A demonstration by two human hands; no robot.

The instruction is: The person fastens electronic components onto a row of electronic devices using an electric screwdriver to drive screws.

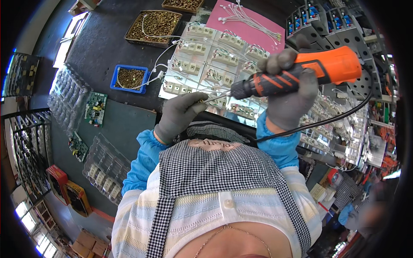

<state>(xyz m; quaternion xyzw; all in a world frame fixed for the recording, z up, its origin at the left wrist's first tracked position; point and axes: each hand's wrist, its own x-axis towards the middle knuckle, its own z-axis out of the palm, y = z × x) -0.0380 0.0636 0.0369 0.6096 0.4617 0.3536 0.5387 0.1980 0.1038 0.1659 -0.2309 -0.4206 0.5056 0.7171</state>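
My right hand [292,92], in a grey glove, is wrapped round an orange and black electric screwdriver [284,79] held on its side, its long bit pointing left. At the tip of the bit, my gloved left hand [178,114] pinches with thumb and forefinger a small brass-coloured screw [201,101], mostly hidden by the fingers. Just beyond the hands lie shiny metal plates [206,60] in rows, bearing cream-coloured blocks [185,66] with thin wires. White cables with plugs [161,74] trail over the plates' left side.
Left of the plates stand a blue tray [114,81] and a brown tray [129,36] of small brass-coloured screws. White leads [241,17] lie on a pink sheet [215,19]. A black cord [340,114] loops from the screwdriver. Circuit boards [95,109] and clear plastic trays [69,99] are farther left.
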